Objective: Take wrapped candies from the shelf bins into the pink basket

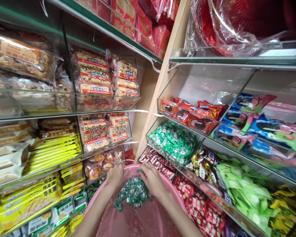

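Beside stocked shelves [236, 61]: pink basket [134, 223], one loose heap of green sweets [134, 191] inside.
Left hand [116, 176] curled on the basket's rim; right hand [151, 179] bent near the heap, grip unclear. Basket looks only part-filled, room left; more such sweets lie in the clear bin [163, 154]. Crinkly twisted wrappers, round meshed plastic, straight glassy shelf edges.

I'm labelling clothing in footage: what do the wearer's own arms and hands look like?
Both the left hand and right hand are ungloved. The slender forearms are bare down to the picture's lower edge, with no sleeve, watch or bracelet showing. Some fingers are partly hidden, so rings can't be ruled out.
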Demonstrator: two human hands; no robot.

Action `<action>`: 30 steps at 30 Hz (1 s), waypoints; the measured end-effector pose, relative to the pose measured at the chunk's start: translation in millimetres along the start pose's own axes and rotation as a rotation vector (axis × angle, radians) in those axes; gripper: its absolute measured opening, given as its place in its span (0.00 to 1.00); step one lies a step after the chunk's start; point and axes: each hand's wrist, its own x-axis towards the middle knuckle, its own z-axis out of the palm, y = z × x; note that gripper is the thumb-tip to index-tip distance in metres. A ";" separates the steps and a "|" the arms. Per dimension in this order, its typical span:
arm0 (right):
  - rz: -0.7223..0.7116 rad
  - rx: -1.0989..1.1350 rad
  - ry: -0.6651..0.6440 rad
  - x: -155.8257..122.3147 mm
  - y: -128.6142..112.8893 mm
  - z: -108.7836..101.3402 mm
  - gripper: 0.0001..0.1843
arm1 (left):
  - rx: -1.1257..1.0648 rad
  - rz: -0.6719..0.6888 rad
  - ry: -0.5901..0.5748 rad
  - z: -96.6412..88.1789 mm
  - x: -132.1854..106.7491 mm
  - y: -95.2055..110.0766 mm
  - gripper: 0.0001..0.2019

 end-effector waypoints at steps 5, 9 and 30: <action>0.003 -0.122 -0.068 -11.3 17.9 30.3 0.12 | 0.018 0.019 -0.008 3.9 1.1 -1.3 0.21; -0.011 -0.192 -0.092 -15.3 21.7 37.6 0.12 | 0.009 0.030 -0.013 6.5 2.7 0.8 0.20; -0.083 -0.233 0.224 31.3 -15.3 -79.5 0.11 | -0.022 0.047 0.011 -4.5 -4.4 11.0 0.22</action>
